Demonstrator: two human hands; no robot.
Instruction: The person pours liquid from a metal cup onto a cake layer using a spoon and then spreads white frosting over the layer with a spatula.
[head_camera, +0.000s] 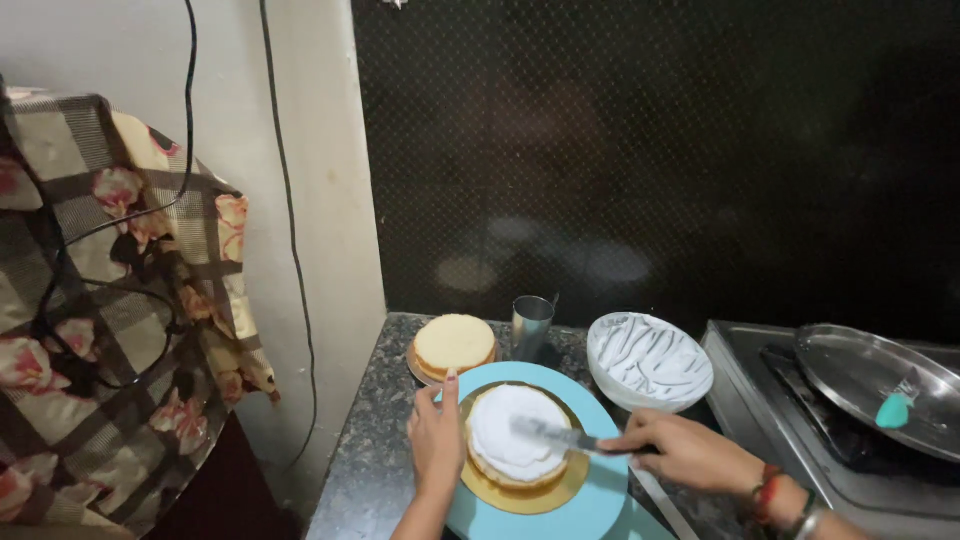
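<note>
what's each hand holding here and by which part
The right hand holds a spatula by its handle, blade on the frosted cake. The left hand holds nothing; it rests against the cake's side.

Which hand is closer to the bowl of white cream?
Right. The right hand holds the spatula just below the bowl; the left hand rests beyond the cake.

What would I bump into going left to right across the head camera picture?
Checked floral cloth → plain round sponge cake → shiny metal cup → white bowl of cream → round steel lid with teal knob.
</note>
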